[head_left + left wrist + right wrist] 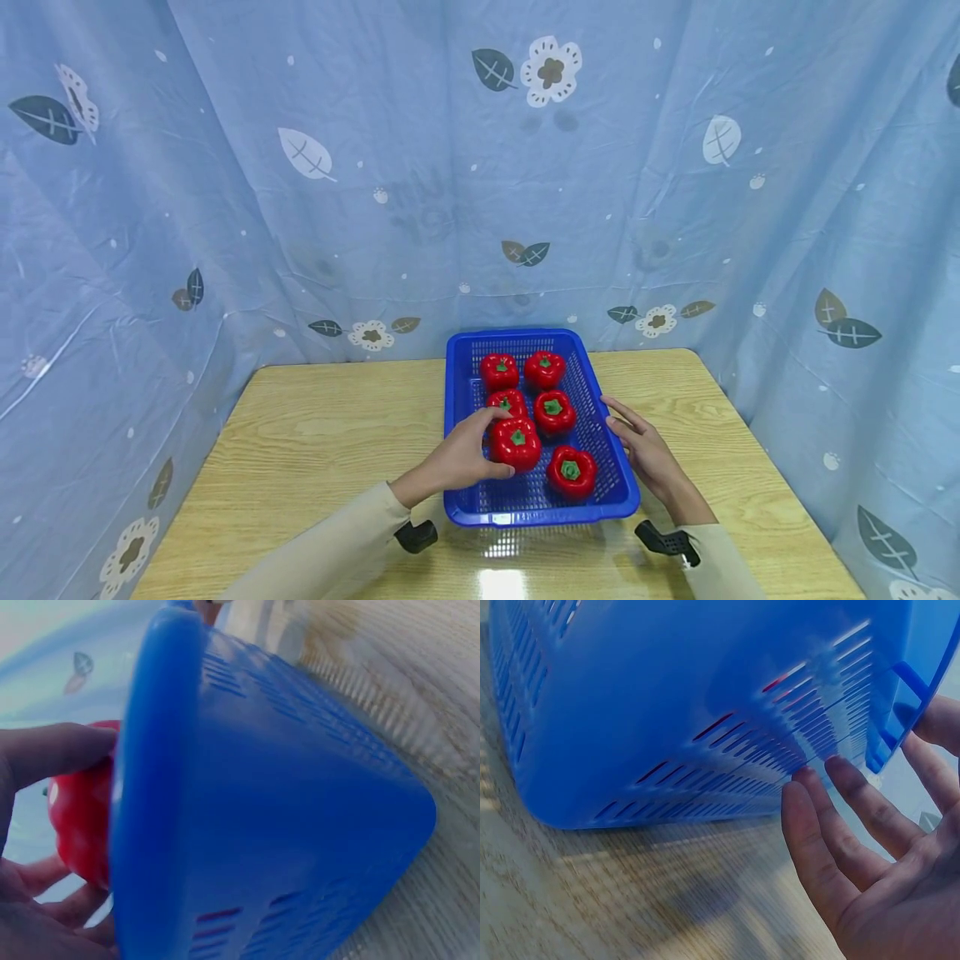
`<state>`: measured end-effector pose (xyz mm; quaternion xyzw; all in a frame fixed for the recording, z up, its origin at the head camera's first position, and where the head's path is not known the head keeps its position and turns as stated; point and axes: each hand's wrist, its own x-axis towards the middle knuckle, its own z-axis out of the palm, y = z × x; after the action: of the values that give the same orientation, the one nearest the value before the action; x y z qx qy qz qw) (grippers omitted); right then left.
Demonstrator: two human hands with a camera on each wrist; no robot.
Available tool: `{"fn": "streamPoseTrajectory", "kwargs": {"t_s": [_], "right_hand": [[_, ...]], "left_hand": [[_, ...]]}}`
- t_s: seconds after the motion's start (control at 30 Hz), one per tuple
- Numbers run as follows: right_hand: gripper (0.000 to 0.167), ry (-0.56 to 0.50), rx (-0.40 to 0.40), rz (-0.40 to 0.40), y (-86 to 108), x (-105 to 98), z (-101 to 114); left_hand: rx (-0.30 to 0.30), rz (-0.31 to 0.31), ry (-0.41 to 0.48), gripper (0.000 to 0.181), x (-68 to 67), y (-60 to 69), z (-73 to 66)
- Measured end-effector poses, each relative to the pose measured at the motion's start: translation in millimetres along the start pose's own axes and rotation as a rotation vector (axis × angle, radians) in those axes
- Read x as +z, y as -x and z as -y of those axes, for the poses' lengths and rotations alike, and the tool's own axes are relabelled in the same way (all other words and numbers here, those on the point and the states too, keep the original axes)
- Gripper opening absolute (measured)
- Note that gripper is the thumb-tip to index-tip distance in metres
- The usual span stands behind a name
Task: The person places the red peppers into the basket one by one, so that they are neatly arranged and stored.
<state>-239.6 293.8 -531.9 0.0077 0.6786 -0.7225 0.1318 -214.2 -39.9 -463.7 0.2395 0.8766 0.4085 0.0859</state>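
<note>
A blue plastic basket with slotted walls holds several red bell peppers with green stems. My left hand reaches over its left rim and grips a red bell pepper, thumb on one side and fingers on the other. The left wrist view shows that pepper partly hidden behind the rim. At the basket's right side, my right hand rests its fingertips against the rim and outer wall. In the right wrist view its fingers are spread and gently bent, touching the slotted wall.
Other peppers sit in the basket: two at the back, two in the middle, one at the front right. A wooden table lies beneath. Blue patterned curtains surround its back and sides.
</note>
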Motion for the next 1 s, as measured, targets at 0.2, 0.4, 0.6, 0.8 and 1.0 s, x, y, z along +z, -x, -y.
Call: {"fn": "streamPoseTrajectory", "kwargs": {"t_s": [0.2, 0.4, 0.6, 0.8, 1.0], "right_hand": [[0.06, -0.003, -0.002, 0.0, -0.3, 0.2, -1.3], [0.06, -0.014, -0.006, -0.002, -0.1, -0.1, -1.2], [0.06, -0.023, -0.011, 0.007, 0.0, 0.0, -0.4], [0.058, -0.034, -0.01, 0.006, 0.9, 0.8, -1.0], [0.059, -0.036, -0.015, 0.001, -0.4, 0.3, -0.8]], "left_hand": [[0.0, 0.014, -0.06, 0.071, 7.8, -5.3, -1.2], [-0.012, 0.03, -0.144, 0.07, 13.6, -9.8, -1.3], [-0.043, 0.059, -0.225, 0.068, 18.7, -14.6, -2.5], [-0.061, 0.088, -0.29, 0.068, 23.9, -16.4, -2.8], [-0.066, 0.095, -0.332, 0.069, 25.4, -16.9, -0.6]]}}
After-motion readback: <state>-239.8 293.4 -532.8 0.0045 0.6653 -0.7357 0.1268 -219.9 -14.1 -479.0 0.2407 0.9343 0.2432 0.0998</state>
